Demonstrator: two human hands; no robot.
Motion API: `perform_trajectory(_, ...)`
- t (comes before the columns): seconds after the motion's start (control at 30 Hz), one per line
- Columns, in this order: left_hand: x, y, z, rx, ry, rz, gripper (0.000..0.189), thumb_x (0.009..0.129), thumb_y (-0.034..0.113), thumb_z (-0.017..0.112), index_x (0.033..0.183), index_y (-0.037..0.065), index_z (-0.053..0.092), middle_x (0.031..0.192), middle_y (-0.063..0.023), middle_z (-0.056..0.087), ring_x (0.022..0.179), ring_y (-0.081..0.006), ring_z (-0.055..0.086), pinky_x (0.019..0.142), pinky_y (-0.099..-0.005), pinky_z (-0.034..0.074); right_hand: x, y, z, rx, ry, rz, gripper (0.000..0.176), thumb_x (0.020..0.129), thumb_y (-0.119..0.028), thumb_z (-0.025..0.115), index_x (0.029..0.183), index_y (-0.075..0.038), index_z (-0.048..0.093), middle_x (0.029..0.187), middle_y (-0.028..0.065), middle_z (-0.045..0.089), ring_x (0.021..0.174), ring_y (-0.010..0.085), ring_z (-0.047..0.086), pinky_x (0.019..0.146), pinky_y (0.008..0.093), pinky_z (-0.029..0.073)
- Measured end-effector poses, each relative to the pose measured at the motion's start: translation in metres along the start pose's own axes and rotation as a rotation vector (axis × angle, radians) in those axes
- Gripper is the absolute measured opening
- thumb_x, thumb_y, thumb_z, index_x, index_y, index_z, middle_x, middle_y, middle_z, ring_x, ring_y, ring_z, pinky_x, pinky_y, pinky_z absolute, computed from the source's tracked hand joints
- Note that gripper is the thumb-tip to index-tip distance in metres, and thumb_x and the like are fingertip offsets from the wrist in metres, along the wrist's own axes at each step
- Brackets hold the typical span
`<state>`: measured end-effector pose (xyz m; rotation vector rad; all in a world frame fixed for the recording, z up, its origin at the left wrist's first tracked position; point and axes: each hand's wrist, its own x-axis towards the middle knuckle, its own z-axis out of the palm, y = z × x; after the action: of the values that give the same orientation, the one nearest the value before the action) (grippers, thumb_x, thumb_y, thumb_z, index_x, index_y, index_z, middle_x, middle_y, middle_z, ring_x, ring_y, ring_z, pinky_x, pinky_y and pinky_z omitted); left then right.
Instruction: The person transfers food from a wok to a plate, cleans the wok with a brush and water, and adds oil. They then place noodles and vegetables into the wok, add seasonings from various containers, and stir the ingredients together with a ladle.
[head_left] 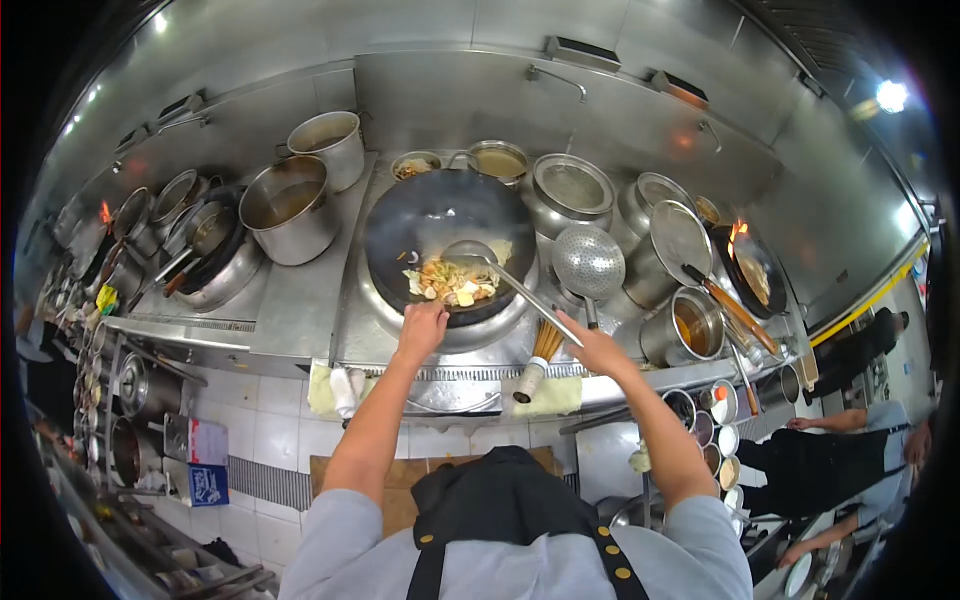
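A large black wok (430,205) sits on the burner straight ahead, with chopped mixed food (455,283) low in its bowl. My left hand (425,325) is closed at the wok's near edge, where a cloth or handle cannot be made out. In my right hand (590,345) is the long handle of a metal ladle (470,252); its bowl rests in the wok at the food. Between my hands and to the right, a bamboo brush (543,350) lies on the stove edge. A perforated skimmer (589,262) is right of the wok.
Steel pots (290,210) stand left of the wok. Behind it are a container of pale liquid (498,162) and a lidded pot (573,185). At right, flames rise by another wok (752,268), near a pot with a strainer (690,325). A co-worker (830,465) stands at far right.
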<state>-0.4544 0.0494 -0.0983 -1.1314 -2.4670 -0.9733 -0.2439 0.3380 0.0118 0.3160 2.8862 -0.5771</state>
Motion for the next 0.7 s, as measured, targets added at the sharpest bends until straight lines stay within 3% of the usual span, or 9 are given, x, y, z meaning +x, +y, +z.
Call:
perform_trajectory(0.1,0.005,0.006,0.015,-0.016,-0.042,-0.089,0.012,0.083,0.015,0.065,0.081,0.004,0.061,0.074,-0.0167,0.063,0.076,-0.0356,0.061,0.075,-0.0467,0.042,0.028,-0.03,0.051,0.054,0.032,0.114,0.072,0.089,-0.024,0.056,0.152,-0.035,0.023,0.099,0.0269,0.065,0.093,0.0446,0.063,0.085,0.0492,0.048)
perform_trajectory(0.2,0.001,0.017,0.02,-0.054,0.103,0.026,0.013,0.084,0.015,0.065,0.081,0.004,0.059,0.073,-0.017,0.062,0.076,-0.036,0.061,0.074,-0.0474,0.042,0.022,-0.039,0.04,0.197,0.035,0.076,0.072,0.091,-0.024,0.059,0.152,-0.034,0.023,0.096,0.0274,0.066,0.095,0.0449,0.062,0.086,0.0493,0.047)
perform_trajectory(0.27,0.001,0.009,0.035,-0.027,0.103,-0.03,0.013,0.084,0.014,0.064,0.078,0.004,0.058,0.074,-0.0161,0.063,0.076,-0.0362,0.061,0.073,-0.048,0.042,-0.013,-0.049,0.028,0.296,-0.042,0.046,0.07,0.092,-0.024,0.058,0.152,-0.033,0.023,0.098,0.0274,0.066,0.097,0.045,0.062,0.087,0.0492,0.047)
perform_trajectory(0.37,0.007,0.024,0.017,-0.041,0.07,-0.054,0.012,0.084,0.014,0.064,0.078,0.004,0.058,0.074,-0.0162,0.063,0.076,-0.0369,0.061,0.072,-0.0473,0.043,-0.038,-0.037,0.007,0.078,0.027,0.019,0.07,0.092,-0.022,0.058,0.153,-0.029,0.024,0.115,0.028,0.063,0.104,0.0423,0.062,0.089,0.0481,0.048)
perform_trajectory(0.43,-0.004,0.028,0.015,-0.035,0.123,0.035,0.011,0.084,0.014,0.063,0.081,0.004,0.059,0.076,-0.0166,0.064,0.078,-0.0379,0.061,0.073,-0.0478,0.043,-0.045,-0.009,0.016,0.245,0.175,-0.369,0.067,0.093,-0.022,0.058,0.152,-0.028,0.027,0.123,0.0238,0.062,0.107,0.0395,0.063,0.088,0.045,0.049)
perform_trajectory(0.5,-0.003,0.018,0.026,-0.046,0.004,-0.048,0.009,0.085,0.013,0.062,0.081,0.006,0.059,0.077,-0.015,0.064,0.078,-0.035,0.061,0.072,-0.0472,0.041,-0.064,-0.079,-0.052,0.327,-0.27,0.152,0.065,0.094,-0.022,0.058,0.152,-0.028,0.027,0.128,0.0174,0.061,0.103,0.0355,0.064,0.086,0.0412,0.05)
perform_trajectory(0.57,0.009,0.035,0.006,-0.021,-0.04,-0.066,0.009,0.085,0.013,0.062,0.081,0.006,0.06,0.076,-0.0142,0.064,0.078,-0.0338,0.061,0.071,-0.0466,0.04,-0.057,-0.067,-0.057,0.289,-0.338,0.238,0.065,0.094,-0.023,0.057,0.152,-0.028,0.027,0.127,0.0159,0.062,0.099,0.0344,0.065,0.085,0.0405,0.05)
perform_trajectory(0.63,-0.002,0.059,-0.02,-0.031,0.054,0.03,0.009,0.086,0.013,0.062,0.08,0.007,0.06,0.075,-0.0132,0.063,0.076,-0.0325,0.061,0.069,-0.0449,0.039,-0.046,-0.029,-0.027,0.119,-0.034,-0.296,0.065,0.095,-0.024,0.057,0.152,-0.03,0.027,0.108,0.0187,0.067,0.083,0.0332,0.066,0.08,0.0412,0.051)
perform_trajectory(0.7,-0.014,0.06,-0.011,-0.027,0.086,0.02,0.009,0.086,0.014,0.062,0.08,0.006,0.06,0.075,-0.0132,0.063,0.076,-0.0328,0.061,0.069,-0.045,0.04,-0.037,-0.018,-0.012,0.124,-0.1,-0.128,0.065,0.094,-0.025,0.056,0.152,-0.031,0.027,0.095,0.0228,0.067,0.078,0.0367,0.066,0.076,0.0461,0.05)
